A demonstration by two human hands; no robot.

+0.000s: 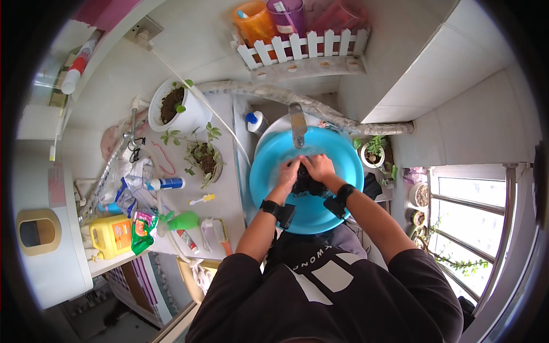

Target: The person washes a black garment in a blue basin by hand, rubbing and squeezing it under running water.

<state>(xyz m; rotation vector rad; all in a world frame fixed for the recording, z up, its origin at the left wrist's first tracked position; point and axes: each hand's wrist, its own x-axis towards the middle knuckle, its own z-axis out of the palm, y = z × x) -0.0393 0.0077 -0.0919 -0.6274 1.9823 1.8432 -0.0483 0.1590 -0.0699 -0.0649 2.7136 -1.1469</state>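
A wide blue basin (269, 197) stands in front of me under a metal faucet (297, 123). In it hangs a bunched black cloth (309, 184); some of its shape is hidden by my hands. My left hand (289, 172) is closed on the cloth's left side, slightly blurred. On the other side, my right hand (319, 166) grips the same cloth, its thumb close to the left hand's fingers. Both hands are together just below the spout, where there appears to be water. Each wrist wears a black strap with a small box.
Left of the basin, a counter holds potted plants (203, 160), a yellow jug (111, 235), a green spray bottle (183, 221) and a brush (220, 230). A white bottle with a blue cap (257, 121) stands behind the basin. A white cord (197, 94) crosses the counter. A window (472, 200) is at right.
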